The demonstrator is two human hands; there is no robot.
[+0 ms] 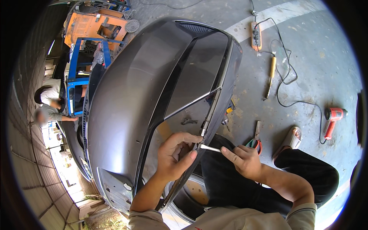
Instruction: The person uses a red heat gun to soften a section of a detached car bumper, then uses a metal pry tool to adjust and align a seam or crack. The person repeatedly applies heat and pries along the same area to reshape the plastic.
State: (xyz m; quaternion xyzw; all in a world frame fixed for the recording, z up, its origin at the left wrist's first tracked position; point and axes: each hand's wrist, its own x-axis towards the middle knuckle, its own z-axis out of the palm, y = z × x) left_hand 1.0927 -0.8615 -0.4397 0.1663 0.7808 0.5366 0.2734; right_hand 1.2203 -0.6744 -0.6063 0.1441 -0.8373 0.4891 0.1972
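Note:
A dark grey curved vehicle body panel (122, 96) with window openings lies lengthwise in front of me. My left hand (176, 155) grips the trim strip along its right edge (204, 128), thumb and fingers bent around a dark section. My right hand (241, 161) holds a flat metal tool (210, 148), like a screwdriver or small pry bar, its flat tip against that edge beside my left fingertips; its handle is hidden in my fingers.
On the floor (306, 76) lie a power strip (256, 36), yellow-handled tool (273, 66), red heat gun (332, 120), cables and scissors (257, 141). At left are an orange machine (88, 30), blue frame (76, 82) and two people (50, 92). My sandalled foot (292, 138) is at right.

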